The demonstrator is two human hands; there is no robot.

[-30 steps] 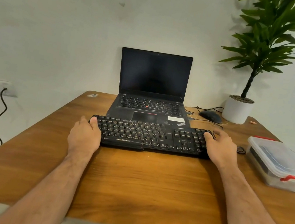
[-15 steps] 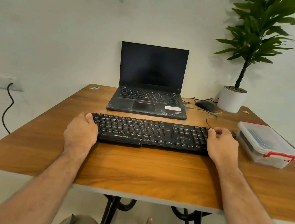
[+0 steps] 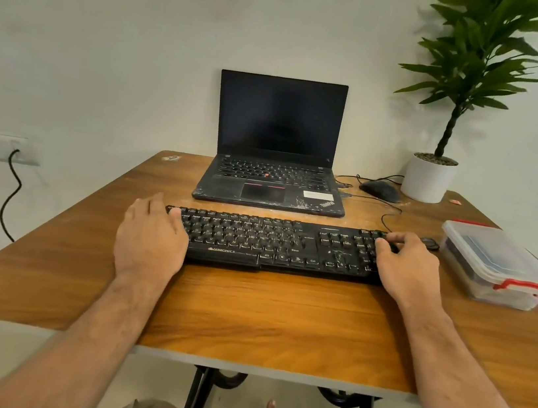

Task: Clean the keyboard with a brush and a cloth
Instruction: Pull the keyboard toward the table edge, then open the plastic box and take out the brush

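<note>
Black full-size plastic keyboard [image 3: 275,244]: drawn off the open black laptop's [image 3: 272,183] base toward the person, between left hand [image 3: 148,238] and right hand [image 3: 405,266]; bare wooden bench [image 3: 245,311] now between them.

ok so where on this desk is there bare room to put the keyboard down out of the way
Bare wood runs between the keyboard and the table near edge, and left of the laptop. The right side is crowded: plastic box, mouse, cables, plant pot.
</note>
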